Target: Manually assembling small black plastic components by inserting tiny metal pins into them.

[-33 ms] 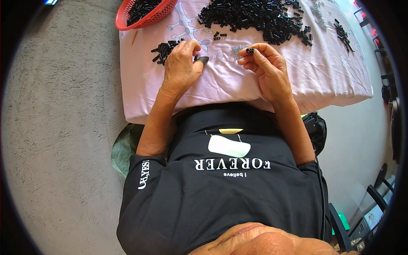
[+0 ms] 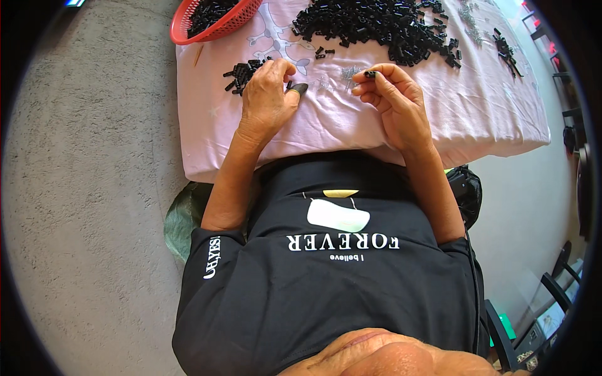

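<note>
The bare near part of the pink-covered worktop lies before me, with both my hands over it. My left hand is on the left, its fingers curled and the thumb in a dark thumb cover with a yellow rim; something dark shows behind the thumb, but I cannot tell whether those fingers grip it. My right hand has thumb and fingers clamped on one small black piece, above the worktop to the right of my left hand. The part I can see runs roughly left to right, its long axis across my fingertips; the rest is hidden.

One small pile of black pieces lies just left of my left hand, its pieces pointing various ways. Between my hands, nearer the right, is a patch of thin silvery pins, too fine to count. Farther off are one thin stick on the left, a few loose pieces in the middle, and one small cluster far right. Beyond are one red basket of black pieces, far left, one big heap, and a second patch of pins to its right.
</note>
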`<state>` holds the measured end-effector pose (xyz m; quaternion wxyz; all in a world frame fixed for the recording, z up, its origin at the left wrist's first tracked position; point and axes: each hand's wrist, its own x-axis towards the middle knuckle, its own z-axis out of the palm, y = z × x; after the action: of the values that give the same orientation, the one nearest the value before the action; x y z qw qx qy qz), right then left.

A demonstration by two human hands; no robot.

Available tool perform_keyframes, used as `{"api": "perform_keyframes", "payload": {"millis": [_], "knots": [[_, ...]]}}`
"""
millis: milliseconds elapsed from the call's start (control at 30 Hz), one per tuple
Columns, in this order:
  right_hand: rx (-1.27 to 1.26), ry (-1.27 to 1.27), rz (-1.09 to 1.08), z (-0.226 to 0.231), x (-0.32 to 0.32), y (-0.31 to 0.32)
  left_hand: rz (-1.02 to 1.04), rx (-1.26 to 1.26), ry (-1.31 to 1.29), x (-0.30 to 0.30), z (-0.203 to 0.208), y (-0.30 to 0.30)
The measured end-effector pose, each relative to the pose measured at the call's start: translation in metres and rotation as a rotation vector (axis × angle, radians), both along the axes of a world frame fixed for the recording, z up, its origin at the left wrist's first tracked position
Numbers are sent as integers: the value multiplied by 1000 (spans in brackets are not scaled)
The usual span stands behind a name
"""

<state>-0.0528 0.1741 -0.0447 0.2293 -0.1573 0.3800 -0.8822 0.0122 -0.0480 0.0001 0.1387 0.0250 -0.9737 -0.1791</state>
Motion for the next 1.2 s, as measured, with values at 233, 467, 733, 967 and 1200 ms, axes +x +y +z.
{"api": "perform_keyframes", "payload": {"millis": [233, 467, 733, 967, 1200], "knots": [[-196, -103, 107, -6, -6, 6, 13, -26, 1, 6, -6, -5], [-208, -121, 121, -6, -7, 7, -6, 62, -32, 7, -3, -10], [-81, -50, 60, -1, -1, 2, 58, -9, -32, 11, -7, -8], [24, 2, 27, 2, 2, 1, -39, 127, -14, 10, 5, 2], [42, 17, 22, 0, 2, -1, -196, 693, -103, 12, 19, 32]]}}
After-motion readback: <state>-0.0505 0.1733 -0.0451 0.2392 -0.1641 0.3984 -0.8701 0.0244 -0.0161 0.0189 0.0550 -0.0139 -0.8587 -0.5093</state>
